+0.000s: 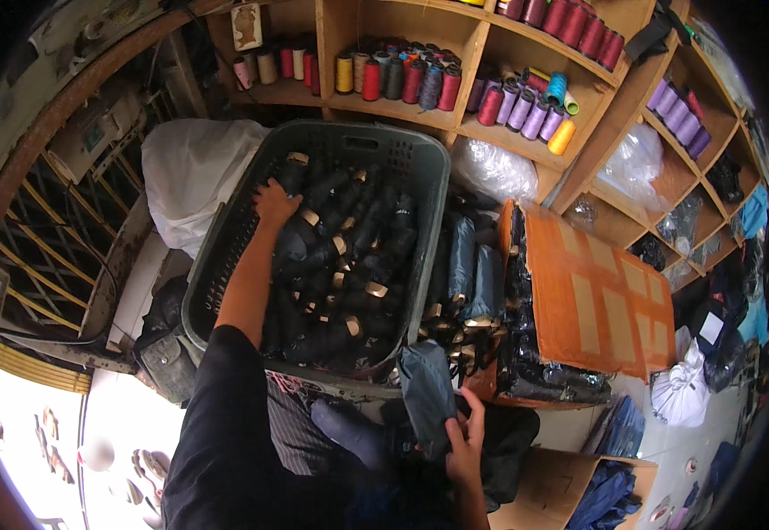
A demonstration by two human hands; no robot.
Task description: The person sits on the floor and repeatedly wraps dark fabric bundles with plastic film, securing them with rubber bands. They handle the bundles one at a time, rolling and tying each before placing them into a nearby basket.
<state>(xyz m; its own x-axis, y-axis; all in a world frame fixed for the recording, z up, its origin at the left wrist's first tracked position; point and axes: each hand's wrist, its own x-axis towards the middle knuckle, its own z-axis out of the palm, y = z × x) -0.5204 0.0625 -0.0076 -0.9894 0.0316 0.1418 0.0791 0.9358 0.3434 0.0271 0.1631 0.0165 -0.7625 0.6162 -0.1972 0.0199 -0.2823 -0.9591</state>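
A dark grey plastic basket in front of me holds many black folded umbrellas with gold-coloured ends. My left hand reaches into its left part, fingers apart against a black umbrella there; the fingertips are partly hidden among the dark shapes. Near the basket's lower right corner, my right hand holds a folded umbrella in a dark grey-blue sleeve. Thumb and fingers grip the sleeve's right side. Its lower end hangs over my lap.
Right of the basket lie several blue-grey sleeved umbrellas, beside a taped brown cardboard box. Wooden shelves with thread spools stand behind. A white sack leans at left. An opened carton with blue cloth sits at lower right.
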